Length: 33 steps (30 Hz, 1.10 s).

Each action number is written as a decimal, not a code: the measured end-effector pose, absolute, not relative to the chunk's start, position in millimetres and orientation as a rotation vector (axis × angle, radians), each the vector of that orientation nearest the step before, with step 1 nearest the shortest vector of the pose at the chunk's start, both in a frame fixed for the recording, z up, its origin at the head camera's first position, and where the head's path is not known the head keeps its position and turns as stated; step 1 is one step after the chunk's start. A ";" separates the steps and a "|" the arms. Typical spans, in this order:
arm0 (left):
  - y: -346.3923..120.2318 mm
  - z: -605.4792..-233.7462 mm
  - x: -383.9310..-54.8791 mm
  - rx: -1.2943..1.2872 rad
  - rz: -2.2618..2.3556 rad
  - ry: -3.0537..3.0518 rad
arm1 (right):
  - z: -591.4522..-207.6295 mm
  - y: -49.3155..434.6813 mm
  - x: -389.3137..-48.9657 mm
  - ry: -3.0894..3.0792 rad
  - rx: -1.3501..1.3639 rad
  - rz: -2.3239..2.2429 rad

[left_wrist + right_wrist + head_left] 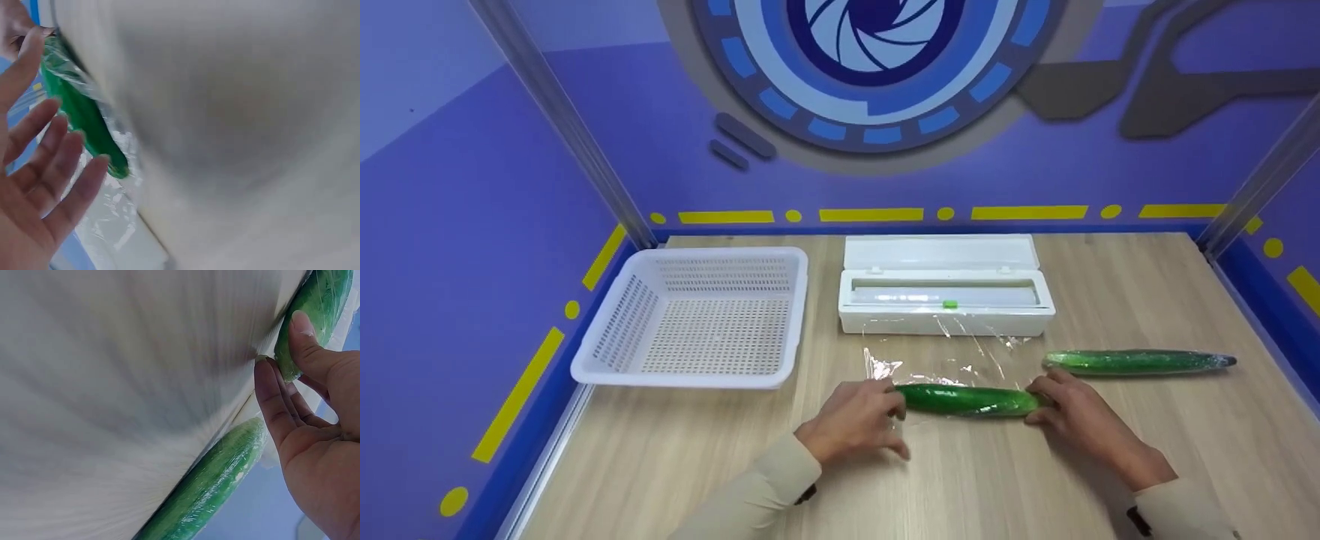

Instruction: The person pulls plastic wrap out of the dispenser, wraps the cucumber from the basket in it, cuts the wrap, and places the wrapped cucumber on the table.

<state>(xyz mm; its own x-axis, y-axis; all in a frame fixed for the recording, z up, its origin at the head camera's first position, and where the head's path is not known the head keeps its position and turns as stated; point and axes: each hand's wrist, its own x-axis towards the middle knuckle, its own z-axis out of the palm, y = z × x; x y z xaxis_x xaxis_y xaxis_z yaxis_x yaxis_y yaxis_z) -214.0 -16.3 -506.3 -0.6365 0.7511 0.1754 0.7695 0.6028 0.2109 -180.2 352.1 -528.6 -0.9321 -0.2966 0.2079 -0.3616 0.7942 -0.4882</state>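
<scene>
A green cucumber [967, 400] lies crosswise on the table, with clear plastic wrap [885, 366] over and around it. At its right end my right hand [1080, 420] pinches the wrapped tip between thumb and fingers; the right wrist view shows the thumb [304, 329] on top. My left hand [855, 418] is at the left end, its fingers spread and loosely bent. In the left wrist view those fingers [56, 160] overlap the cucumber, holding nothing. The wrap runs back to a white dispenser box [945, 323] with its lid up and a roll inside.
A second cucumber [1140, 362], covered in wrap, lies to the right beyond my right hand. The white perforated basket [682, 379] stands at the back left. A small green slider [950, 304] sits on the dispenser's front edge. Blue panels [607, 135] enclose the table.
</scene>
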 end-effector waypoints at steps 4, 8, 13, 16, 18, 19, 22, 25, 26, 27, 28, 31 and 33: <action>-27.5 -514.1 -211.0 -1.298 -0.282 -2.829 | -528.5 352.6 -179.6 -2.853 0.555 0.796; -33.2 -518.4 -211.4 -1.289 -0.258 -2.805 | -529.2 353.2 -179.0 -2.846 0.575 0.767; -37.4 -516.8 -213.3 -1.239 -0.438 -2.767 | -530.1 354.1 -179.9 -2.835 0.591 0.761; -39.0 -514.5 -216.0 -1.174 -0.588 -2.741 | -529.5 354.1 -180.6 -2.844 0.586 0.765; -39.8 -513.2 -218.9 -1.118 -0.679 -2.725 | -528.8 354.2 -180.5 -2.863 0.580 0.771; -40.1 -512.6 -220.8 -1.084 -0.723 -2.722 | -528.3 354.0 -180.5 -2.874 0.572 0.772; -40.4 -511.7 -226.2 -1.010 -0.835 -2.706 | -527.7 354.2 -180.4 -2.892 0.568 0.771; -39.7 -511.9 -230.8 -0.977 -0.885 -2.693 | -527.7 354.6 -180.8 -2.891 0.574 0.764; -39.3 -512.0 -232.2 -0.971 -0.885 -2.689 | -528.0 355.0 -180.9 -2.888 0.581 0.759; -38.9 -512.3 -233.7 -0.966 -0.883 -2.686 | -528.3 355.3 -181.1 -2.880 0.590 0.752; -38.3 -512.8 -235.2 -0.959 -0.880 -2.686 | -528.7 355.8 -181.2 -2.870 0.603 0.744; -35.9 -514.9 -240.5 -0.938 -0.877 -2.691 | -530.5 357.3 -181.5 -2.842 0.642 0.724; -33.9 -517.2 -243.9 -0.948 -0.888 -2.695 | -531.9 358.3 -182.0 -2.816 0.660 0.709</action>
